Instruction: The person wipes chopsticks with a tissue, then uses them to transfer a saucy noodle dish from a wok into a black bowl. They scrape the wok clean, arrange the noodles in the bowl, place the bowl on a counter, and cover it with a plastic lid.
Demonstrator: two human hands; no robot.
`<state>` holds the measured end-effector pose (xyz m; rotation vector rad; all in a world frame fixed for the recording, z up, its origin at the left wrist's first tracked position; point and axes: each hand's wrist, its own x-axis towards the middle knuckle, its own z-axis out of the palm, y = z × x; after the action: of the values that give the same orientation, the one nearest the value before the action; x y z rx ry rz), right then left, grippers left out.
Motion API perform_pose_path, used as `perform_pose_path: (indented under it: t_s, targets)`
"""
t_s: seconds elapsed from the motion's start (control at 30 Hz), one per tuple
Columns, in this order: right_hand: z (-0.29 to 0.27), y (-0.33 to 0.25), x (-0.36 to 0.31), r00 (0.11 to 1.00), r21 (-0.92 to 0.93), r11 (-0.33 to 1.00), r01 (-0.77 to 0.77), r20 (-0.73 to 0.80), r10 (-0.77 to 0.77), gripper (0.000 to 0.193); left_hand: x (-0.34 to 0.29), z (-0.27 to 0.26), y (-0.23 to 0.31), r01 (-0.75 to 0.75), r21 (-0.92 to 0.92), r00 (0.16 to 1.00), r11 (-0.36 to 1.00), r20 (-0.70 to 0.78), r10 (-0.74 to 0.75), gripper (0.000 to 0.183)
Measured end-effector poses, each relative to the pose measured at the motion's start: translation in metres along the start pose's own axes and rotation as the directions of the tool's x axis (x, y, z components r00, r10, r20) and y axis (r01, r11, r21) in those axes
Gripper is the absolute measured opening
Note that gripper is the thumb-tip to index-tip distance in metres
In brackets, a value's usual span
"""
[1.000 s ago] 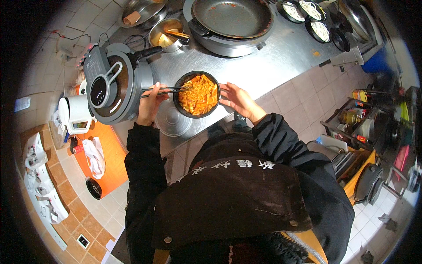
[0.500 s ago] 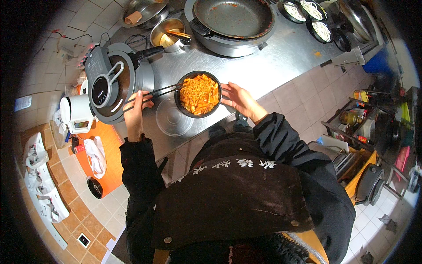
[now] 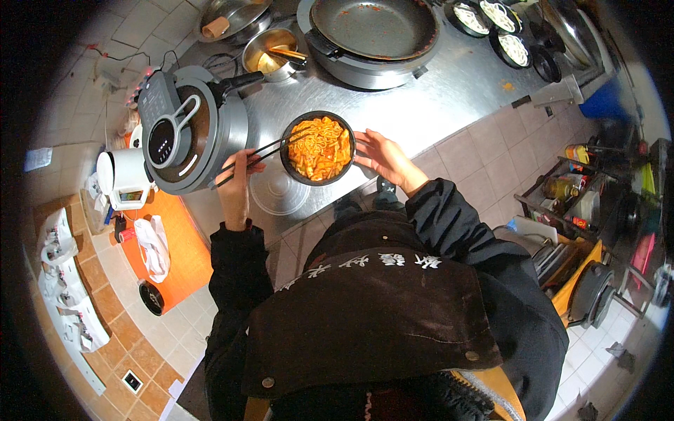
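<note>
A round black bowl (image 3: 286,163) of orange-red sauced noodles (image 3: 317,149) is at the near edge of the steel counter. My left hand (image 3: 241,175) is closed around a pair of black chopsticks (image 3: 270,147), whose tips reach into the noodles from the left. At the bowl's right side, the thumb and fingers of my right hand (image 3: 382,156) hold its wall; part of the fingers is hidden behind the rim. A clear round plastic lid (image 3: 274,200) lies below and left of the bowl, beside my left hand.
A grey electric griddle (image 3: 228,133) with a white-handled lid stands left. Behind are a steel pot (image 3: 253,52) and a large dark pan (image 3: 375,28) on a round cooker. Small black bowls of white noodles (image 3: 514,50) sit far right. The steel counter (image 3: 435,91) ends along a diagonal edge.
My left hand has moved right and slightly down, pushing the chopstick tips farther over the bowl into the noodles. The noodles' surface looks rearranged. My right hand stays at the bowl.
</note>
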<state>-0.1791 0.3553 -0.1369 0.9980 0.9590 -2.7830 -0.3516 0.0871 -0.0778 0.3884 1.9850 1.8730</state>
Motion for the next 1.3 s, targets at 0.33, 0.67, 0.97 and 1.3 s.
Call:
perform_pose_path:
  t_s: [0.33,0.67,0.97,1.3]
  targets:
    - [-0.001,0.003,0.0,1.0,0.008,1.0,0.001,0.013,-0.001,0.042,-0.022,0.006,0.016,0.059,0.131,0.996,0.99,-0.079,-0.048,0.032]
    - [0.005,0.0,-0.004,1.0,0.0,1.0,-0.013,-0.019,0.013,0.039,-0.004,0.023,-0.019,0.118,-0.332,0.991,0.936,-0.014,-0.13,0.032]
    - [-0.001,0.003,0.001,1.0,-0.001,1.0,-0.008,0.009,0.008,0.041,-0.006,-0.011,-0.033,0.2,-0.523,0.977,0.829,0.044,-0.208,0.03]
    - [-0.003,0.005,0.005,1.0,0.0,1.0,-0.005,-0.021,0.005,0.041,-0.017,0.002,0.015,0.067,0.014,0.991,0.998,-0.115,-0.065,0.032]
